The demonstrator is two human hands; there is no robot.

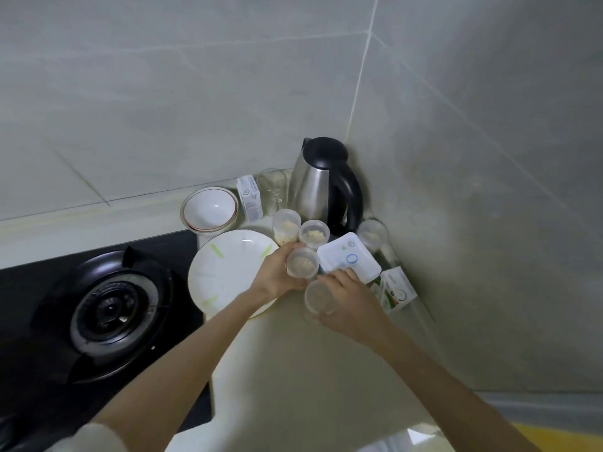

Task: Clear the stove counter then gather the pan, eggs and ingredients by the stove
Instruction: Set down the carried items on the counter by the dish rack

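the left hand point(277, 275) fingers wrap one small plastic cup point(302, 263), beside the white plate point(225, 272). the right hand point(346, 298) fingers hold a second cup point(320, 296), just under the first, with the white box point(349, 257) at the fingertips.

Left hand point(277, 275) grips a clear cup point(302, 263) holding pale grains. Right hand point(349, 301) grips a second clear cup point(320, 296) just near of it. Plate point(225, 272) lies left of the hands, beside the burner point(111, 311). Kettle point(326, 184) stands in the far corner, bowl point(209, 208) to its left.
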